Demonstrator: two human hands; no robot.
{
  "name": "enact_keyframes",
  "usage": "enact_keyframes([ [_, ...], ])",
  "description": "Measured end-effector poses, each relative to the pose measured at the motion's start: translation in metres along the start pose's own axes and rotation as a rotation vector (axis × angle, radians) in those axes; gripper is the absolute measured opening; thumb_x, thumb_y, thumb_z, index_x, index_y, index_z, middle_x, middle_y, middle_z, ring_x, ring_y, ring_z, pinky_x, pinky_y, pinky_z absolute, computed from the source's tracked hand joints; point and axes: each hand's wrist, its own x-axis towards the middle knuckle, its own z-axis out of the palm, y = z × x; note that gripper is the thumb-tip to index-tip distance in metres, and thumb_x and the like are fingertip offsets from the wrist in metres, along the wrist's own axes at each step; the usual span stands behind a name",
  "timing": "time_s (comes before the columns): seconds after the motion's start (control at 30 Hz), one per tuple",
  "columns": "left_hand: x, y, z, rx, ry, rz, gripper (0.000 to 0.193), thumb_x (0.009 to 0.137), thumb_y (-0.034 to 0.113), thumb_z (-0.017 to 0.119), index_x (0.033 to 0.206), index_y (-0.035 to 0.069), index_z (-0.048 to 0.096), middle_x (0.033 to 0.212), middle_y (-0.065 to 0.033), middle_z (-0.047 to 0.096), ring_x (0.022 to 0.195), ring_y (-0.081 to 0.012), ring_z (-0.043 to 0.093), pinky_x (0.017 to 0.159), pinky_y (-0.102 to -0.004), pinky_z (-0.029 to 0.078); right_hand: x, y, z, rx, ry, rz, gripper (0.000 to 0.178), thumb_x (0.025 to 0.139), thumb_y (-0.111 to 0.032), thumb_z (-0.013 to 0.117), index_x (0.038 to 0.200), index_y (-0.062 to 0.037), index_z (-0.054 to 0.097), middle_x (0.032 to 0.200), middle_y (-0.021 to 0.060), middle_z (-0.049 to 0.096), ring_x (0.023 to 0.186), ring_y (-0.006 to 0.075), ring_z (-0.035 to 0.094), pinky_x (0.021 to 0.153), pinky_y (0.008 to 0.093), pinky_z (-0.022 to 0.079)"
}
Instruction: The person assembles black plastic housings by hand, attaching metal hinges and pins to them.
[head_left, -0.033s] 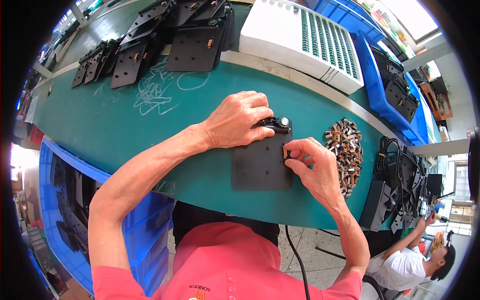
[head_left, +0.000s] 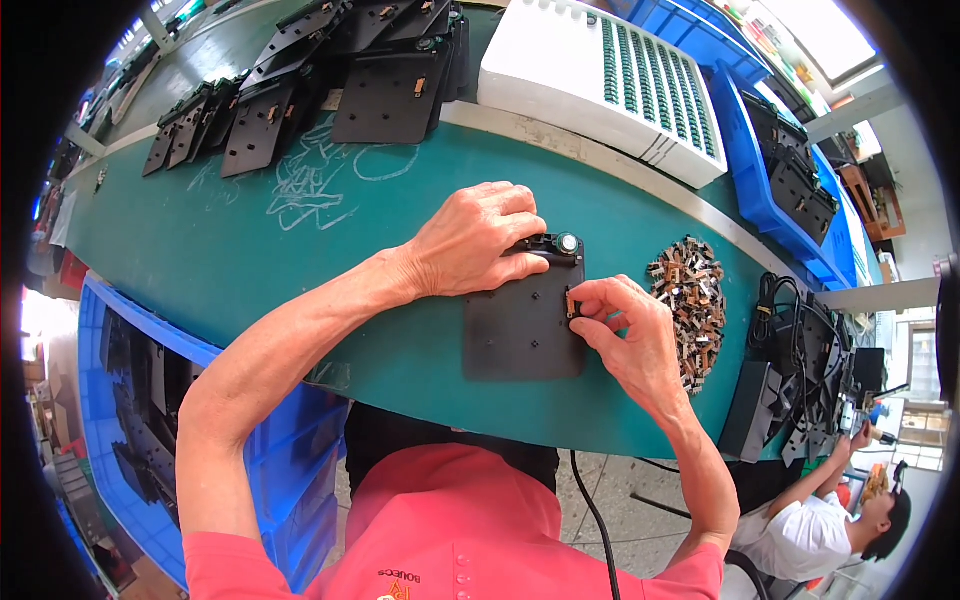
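A flat black plastic plate [head_left: 525, 340] lies on the green tabletop in front of me. My left hand [head_left: 482, 245] is closed round the plate's far edge, thumb and fingers gripping its raised bar. Beside those fingers, a round green-rimmed part with a pale top [head_left: 568, 243] sits at the far right corner. At the plate's right edge my right hand [head_left: 632, 335] pinches a small slide switch [head_left: 572, 302], brown and black, against the plate. A heap of similar small switches [head_left: 690, 310] lies just right of that hand.
Similar black plates [head_left: 385, 100] lean in stacks at the far left. Beyond the ledge stands a white foam tray [head_left: 560, 85] with rows of green parts. Blue bins [head_left: 745, 160] hold more plates. Cables and black parts [head_left: 790, 350] crowd the right, near a seated person [head_left: 815, 530].
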Motion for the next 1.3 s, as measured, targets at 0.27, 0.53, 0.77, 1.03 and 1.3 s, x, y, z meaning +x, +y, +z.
enact_keyframes([
  [0.27,0.001,0.001,-0.002,-0.019,-0.017,-0.031,0.033,0.076,0.025,0.078,0.093,-0.001,0.067,0.089,-0.0121,0.064,0.081,-0.0296,0.062,0.071,-0.0392,0.053,-0.001,-0.003,-0.001,0.024,0.010,-0.008,0.025,0.078,0.002,0.071,0.102,-0.0026,0.067,0.086,0.0077,0.063,0.074,0.0165,0.063,0.063,0.0292,0.053],
  [0.53,0.001,0.001,-0.002,-0.027,-0.018,-0.050,0.031,0.077,0.024,0.078,0.093,-0.001,0.067,0.088,-0.0123,0.064,0.082,-0.0297,0.062,0.073,-0.0390,0.053,-0.003,-0.001,-0.001,0.062,0.041,0.022,0.022,0.078,0.000,0.072,0.100,-0.0001,0.065,0.078,0.0090,0.063,0.067,0.0174,0.062,0.059,0.0301,0.053],
  [0.77,0.002,0.002,-0.003,-0.038,-0.033,-0.051,0.032,0.077,0.023,0.078,0.094,-0.001,0.067,0.089,-0.0122,0.064,0.082,-0.0295,0.062,0.073,-0.0394,0.053,-0.001,0.004,0.005,-0.015,0.089,0.018,0.019,0.079,-0.004,0.073,0.096,-0.0014,0.065,0.074,0.0088,0.063,0.063,0.0185,0.062,0.059,0.0305,0.052],
  [1.03,0.002,0.002,-0.003,-0.025,-0.028,-0.067,0.032,0.076,0.023,0.079,0.094,-0.001,0.068,0.090,-0.0128,0.064,0.083,-0.0301,0.062,0.073,-0.0394,0.053,-0.002,0.001,0.004,0.049,0.108,0.034,0.018,0.080,-0.004,0.073,0.096,-0.0010,0.065,0.073,0.0087,0.063,0.061,0.0177,0.062,0.060,0.0307,0.051],
  [1.3,0.004,0.000,-0.005,-0.080,0.022,-0.175,0.029,0.077,0.021,0.079,0.092,-0.001,0.069,0.089,-0.0129,0.064,0.083,-0.0295,0.063,0.072,-0.0386,0.053,-0.016,-0.004,-0.019,0.260,0.004,0.268,0.032,0.089,-0.014,0.071,0.114,0.0017,0.061,0.086,0.0104,0.070,0.074,0.0135,0.066,0.066,0.0296,0.054],
])
